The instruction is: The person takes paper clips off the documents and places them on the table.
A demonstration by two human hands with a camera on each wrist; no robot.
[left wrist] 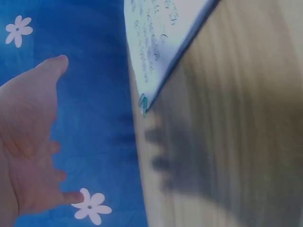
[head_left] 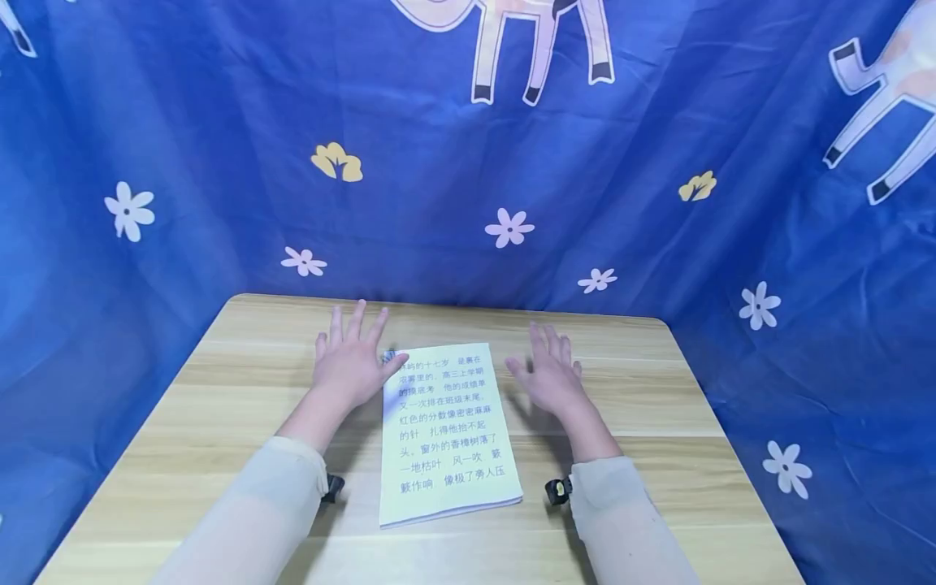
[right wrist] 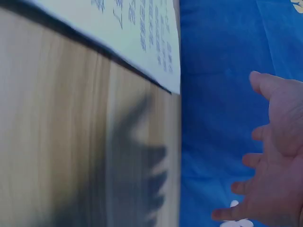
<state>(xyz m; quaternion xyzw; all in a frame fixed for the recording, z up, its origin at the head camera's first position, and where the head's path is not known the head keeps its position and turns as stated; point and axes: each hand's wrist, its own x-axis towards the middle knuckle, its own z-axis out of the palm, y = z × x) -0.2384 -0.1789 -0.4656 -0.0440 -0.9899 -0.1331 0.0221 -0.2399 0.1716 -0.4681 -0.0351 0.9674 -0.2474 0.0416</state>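
Page stack (head_left: 453, 431) — rectangular, spread hands (head_left: 351, 367) (head_left: 553, 380) alongside, streaky wood-grain tabletop (head_left: 183, 447)

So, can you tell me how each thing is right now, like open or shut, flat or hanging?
Left hand: open, fingers spread, holding nothing
Right hand: open, holding nothing
Papers: lying flat on the table, writing side up
Clip: fastened on a corner of the papers
Curtain: hanging, a bit creased
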